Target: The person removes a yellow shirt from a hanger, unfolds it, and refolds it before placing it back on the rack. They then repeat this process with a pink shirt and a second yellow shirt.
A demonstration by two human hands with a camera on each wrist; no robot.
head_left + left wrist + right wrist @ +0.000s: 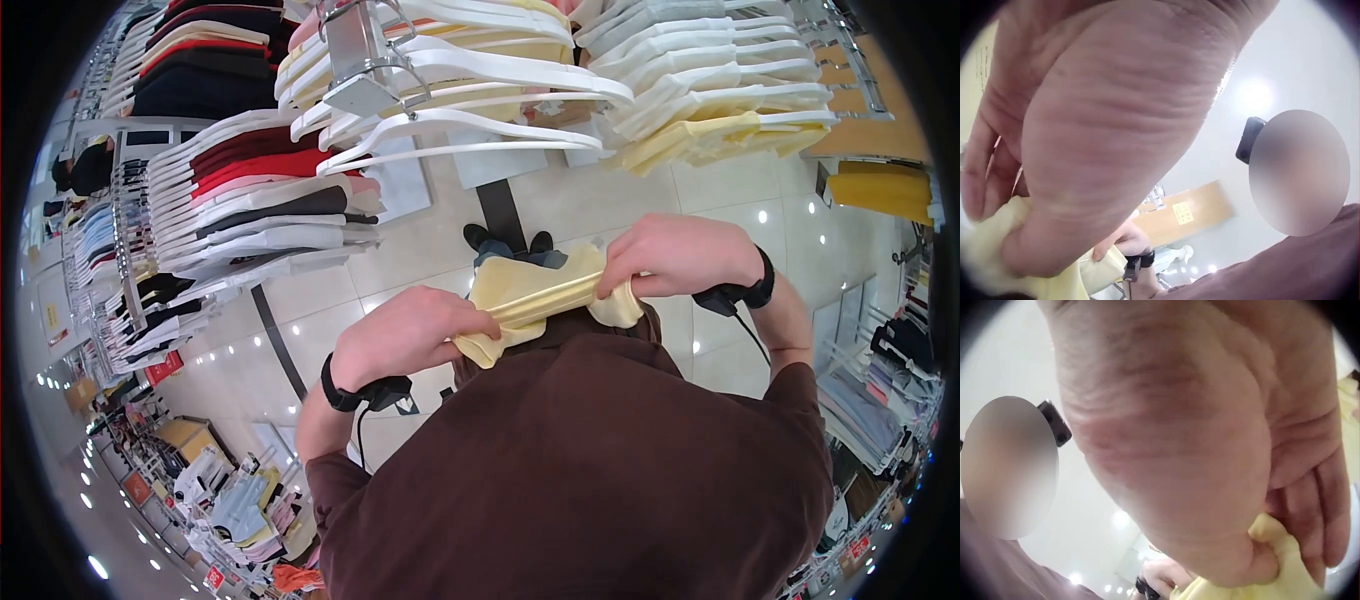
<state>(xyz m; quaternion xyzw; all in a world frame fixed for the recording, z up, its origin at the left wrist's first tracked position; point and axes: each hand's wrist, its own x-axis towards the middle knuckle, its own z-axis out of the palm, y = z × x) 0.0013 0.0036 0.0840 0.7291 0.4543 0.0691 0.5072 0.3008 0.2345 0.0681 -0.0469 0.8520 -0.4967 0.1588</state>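
Observation:
A pale yellow garment [545,300] is stretched between both hands in front of the person's body, its upper edge folded in a band. The left hand [415,328] pinches its left end between thumb and fingers; the left wrist view shows yellow cloth [1004,244] at the thumb of that hand [1104,119]. At the other end the right hand [680,255] pinches the cloth. In the right wrist view, yellow fabric [1279,550] passes between the thumb and fingers of the right hand [1179,431]. The garment's lower part hangs down, partly hidden.
White hangers [470,135] hang on a metal rack just beyond the hands. Pale and yellow clothes [720,135] hang at the upper right, dark, red and white ones [260,190] at the left. More clothing racks line both sides. Tiled floor [400,265] lies below.

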